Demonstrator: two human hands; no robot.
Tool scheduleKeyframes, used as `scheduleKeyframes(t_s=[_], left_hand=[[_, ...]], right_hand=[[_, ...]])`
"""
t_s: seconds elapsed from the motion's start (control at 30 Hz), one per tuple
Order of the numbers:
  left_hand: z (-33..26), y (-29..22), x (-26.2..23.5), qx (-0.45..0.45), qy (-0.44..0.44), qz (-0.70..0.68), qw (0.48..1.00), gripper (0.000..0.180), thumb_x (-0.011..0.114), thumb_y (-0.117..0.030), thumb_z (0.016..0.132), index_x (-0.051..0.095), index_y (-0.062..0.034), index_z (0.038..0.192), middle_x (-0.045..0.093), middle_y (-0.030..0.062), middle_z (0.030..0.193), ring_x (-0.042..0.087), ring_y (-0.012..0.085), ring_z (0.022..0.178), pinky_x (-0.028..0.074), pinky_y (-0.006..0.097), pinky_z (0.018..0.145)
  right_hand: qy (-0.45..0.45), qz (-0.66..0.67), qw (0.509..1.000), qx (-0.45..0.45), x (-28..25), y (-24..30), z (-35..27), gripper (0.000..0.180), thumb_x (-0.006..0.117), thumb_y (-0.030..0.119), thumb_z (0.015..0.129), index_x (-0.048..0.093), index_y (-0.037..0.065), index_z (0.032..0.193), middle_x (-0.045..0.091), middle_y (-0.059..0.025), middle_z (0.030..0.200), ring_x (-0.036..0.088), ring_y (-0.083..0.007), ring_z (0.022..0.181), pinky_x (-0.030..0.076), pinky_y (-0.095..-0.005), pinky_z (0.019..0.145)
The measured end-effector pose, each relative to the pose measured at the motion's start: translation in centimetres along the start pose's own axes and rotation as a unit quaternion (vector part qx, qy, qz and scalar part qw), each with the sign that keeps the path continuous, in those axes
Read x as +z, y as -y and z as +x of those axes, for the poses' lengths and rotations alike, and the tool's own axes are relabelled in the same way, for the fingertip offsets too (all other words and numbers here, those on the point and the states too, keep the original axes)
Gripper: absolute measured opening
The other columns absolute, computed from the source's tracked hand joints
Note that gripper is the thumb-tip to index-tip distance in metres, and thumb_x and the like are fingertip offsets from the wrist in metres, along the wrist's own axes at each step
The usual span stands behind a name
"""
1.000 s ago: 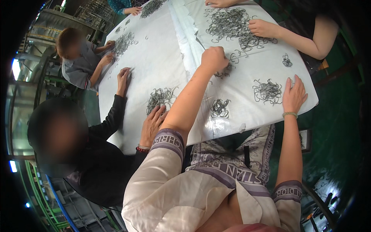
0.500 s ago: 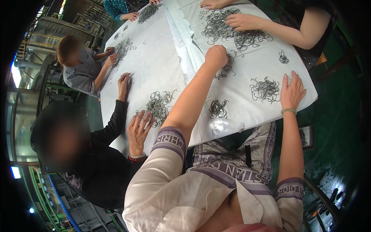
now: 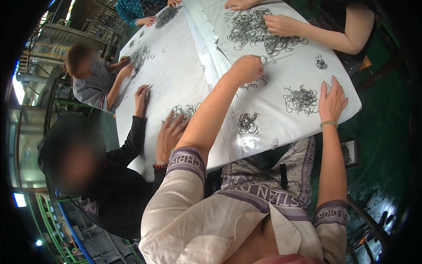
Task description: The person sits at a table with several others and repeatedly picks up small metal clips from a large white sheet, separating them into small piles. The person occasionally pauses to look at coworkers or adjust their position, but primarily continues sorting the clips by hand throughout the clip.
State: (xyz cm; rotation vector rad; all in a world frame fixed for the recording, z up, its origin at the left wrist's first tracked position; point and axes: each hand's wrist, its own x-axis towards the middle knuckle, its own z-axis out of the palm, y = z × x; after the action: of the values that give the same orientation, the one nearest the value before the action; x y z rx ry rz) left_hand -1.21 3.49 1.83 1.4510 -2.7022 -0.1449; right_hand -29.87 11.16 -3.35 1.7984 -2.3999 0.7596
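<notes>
My left hand (image 3: 247,69) is closed, reaching far across the white-covered table (image 3: 176,66). Its fingertips are turned away, so what they hold, if anything, is hidden. A few curved dark metal hooks (image 3: 255,84) lie beside and partly under it. My right hand (image 3: 332,103), with a green bracelet at the wrist, rests open on the table near the right edge, fingers apart. Close to its left side sits a small pile of hooks (image 3: 301,99). Another little heap of hooks (image 3: 248,123) lies between my forearms, near the front edge.
A large hook pile (image 3: 250,31) at the far side has a co-worker's hand (image 3: 281,25) in it. On the left, another co-worker's hand (image 3: 170,134) is at a pile partly behind my left arm. Further people sit along the left and far edges. A small cluster (image 3: 321,62) lies at the right.
My left hand has moved slightly nearer to me, and its wrist has turned. My right hand stays almost where it was. The left co-worker's hand has shifted toward my left arm.
</notes>
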Motion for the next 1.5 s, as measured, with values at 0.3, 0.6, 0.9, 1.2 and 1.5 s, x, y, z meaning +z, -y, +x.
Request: scheduleKeyframes(t_s=[0.3,0.6,0.9,1.2,1.5], left_hand=[[-0.5,-1.5,0.6,-0.003,0.031,0.106,0.994,0.006,0.061,-0.009,0.068,0.067,-0.0073,0.068,0.066,0.0108,0.08,0.065,0.0272,0.072,0.053,0.036,0.068],[-2.4,1.1,0.2,-0.029,-0.024,-0.057,0.998,0.009,0.063,-0.01,0.071,0.069,-0.0053,0.076,0.066,0.0119,0.079,0.064,0.0287,0.073,0.052,0.037,0.068],[-1.1,-1.3,2.0,-0.012,-0.006,0.104,0.994,0.013,0.062,-0.014,0.069,0.065,-0.0014,0.071,0.064,0.0159,0.075,0.064,0.0303,0.074,0.052,0.039,0.066],[-8.2,1.7,-2.8,-0.254,-0.002,-0.178,0.951,0.019,0.066,-0.016,0.064,0.065,-0.0008,0.076,0.065,0.014,0.073,0.063,0.0233,0.068,0.05,0.033,0.064],[-11.9,0.3,1.5,-0.223,-0.046,-0.052,0.972,0.013,0.063,-0.012,0.067,0.066,-0.002,0.074,0.066,0.018,0.074,0.065,0.0332,0.07,0.053,0.04,0.066]], right_hand=[[0.009,-0.005,1.0,0.002,0.1,0.1,0.1,0.05,0.04,0.045,0.095,0.04,0.014,0.135,0.047,-0.0114,0.133,0.038,-0.0276,0.129,0.02,-0.0596,0.106],[0.006,-0.006,1.0,0.003,0.1,0.1,0.1,0.05,0.04,0.045,0.095,0.042,0.014,0.134,0.047,-0.01,0.133,0.039,-0.0272,0.128,0.019,-0.0594,0.107],[-0.006,-0.011,1.0,-0.008,0.6,-0.2,0.1,0.049,0.041,0.045,0.095,0.043,0.014,0.133,0.048,-0.0102,0.132,0.04,-0.0275,0.128,0.021,-0.0601,0.105],[-0.003,-0.019,1.0,-0.01,0.2,-0.3,0.0,0.049,0.042,0.045,0.094,0.043,0.015,0.133,0.047,-0.0098,0.133,0.038,-0.028,0.129,0.02,-0.0601,0.106],[0.017,-0.019,1.0,-0.01,0.1,0.1,0.0,0.05,0.042,0.045,0.094,0.042,0.015,0.134,0.046,-0.0091,0.135,0.037,-0.0278,0.13,0.019,-0.0601,0.106]])
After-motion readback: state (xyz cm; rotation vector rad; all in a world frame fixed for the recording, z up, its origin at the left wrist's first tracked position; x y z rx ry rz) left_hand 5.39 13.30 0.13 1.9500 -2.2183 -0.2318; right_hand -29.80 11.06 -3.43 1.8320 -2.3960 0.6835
